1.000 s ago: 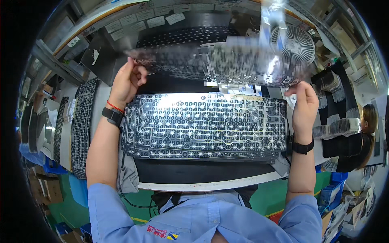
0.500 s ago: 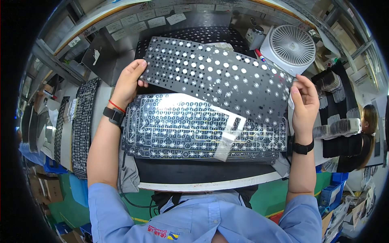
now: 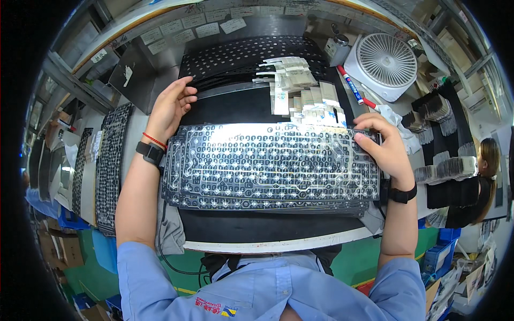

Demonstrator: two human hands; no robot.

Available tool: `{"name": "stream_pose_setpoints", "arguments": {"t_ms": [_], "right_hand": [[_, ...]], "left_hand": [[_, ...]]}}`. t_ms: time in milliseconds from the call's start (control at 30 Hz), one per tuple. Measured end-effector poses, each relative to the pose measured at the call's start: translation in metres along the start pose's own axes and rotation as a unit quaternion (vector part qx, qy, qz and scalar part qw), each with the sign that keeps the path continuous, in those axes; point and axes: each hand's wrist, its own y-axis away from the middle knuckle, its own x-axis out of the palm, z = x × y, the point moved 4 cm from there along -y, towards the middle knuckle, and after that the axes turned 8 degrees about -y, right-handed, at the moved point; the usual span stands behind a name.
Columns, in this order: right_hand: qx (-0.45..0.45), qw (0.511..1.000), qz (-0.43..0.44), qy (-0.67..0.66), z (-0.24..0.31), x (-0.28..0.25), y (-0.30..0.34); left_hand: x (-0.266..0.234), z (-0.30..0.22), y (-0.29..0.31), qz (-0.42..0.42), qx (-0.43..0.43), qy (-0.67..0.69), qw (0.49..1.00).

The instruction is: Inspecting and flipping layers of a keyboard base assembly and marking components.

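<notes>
A stack of clear printed membrane sheets (image 3: 257,171) with keyboard-like circuit traces lies on the workbench in front of me. My right hand (image 3: 383,142) is over the stack's far right corner, thumb at the top sheet's edge and fingers loosely curved apart from it. Farther left, my left hand (image 3: 174,104) is open beside the edges of black sheets, fingers apart, holding nothing I can see. Black perforated sheets (image 3: 251,51) lie at the back. Between them and the membranes sits a bundle of pale film tails (image 3: 308,93).
A white round fan (image 3: 385,61) stands at the back right, with a blue-and-white marker (image 3: 350,85) beside it. Long black patterned sheets (image 3: 112,160) are on the left. Stacked sheets with pale tails (image 3: 444,168) are on the right, near another person.
The black perforated sheet has left my hands and no longer covers the film tails. My right hand has shifted left to the membrane stack's corner; my left hand has barely moved and its fingers have opened.
</notes>
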Motion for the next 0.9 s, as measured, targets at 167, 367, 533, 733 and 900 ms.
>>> {"name": "stream_pose_setpoints", "arguments": {"t_ms": [167,367,533,733,900], "right_hand": [[0.039,0.987,-0.129,-0.091,-0.004,-0.005,0.003],[0.086,0.963,-0.212,-0.142,-0.01,-0.013,0.004],[0.064,0.939,-0.242,-0.237,-0.006,-0.008,0.001],[0.06,0.933,-0.201,-0.293,-0.022,-0.012,0.004],[0.043,0.933,-0.214,-0.286,-0.016,-0.011,0.003]], "left_hand": [[0.019,-0.006,0.007,0.16,0.016,-0.035,0.986],[0.034,-0.014,0.024,0.228,0.01,-0.116,0.967],[0.025,-0.005,0.013,0.173,0.039,-0.1,0.979],[0.028,-0.018,0.017,0.093,0.027,-0.086,0.992],[0.019,-0.013,0.012,0.088,0.042,-0.071,0.993]]}}
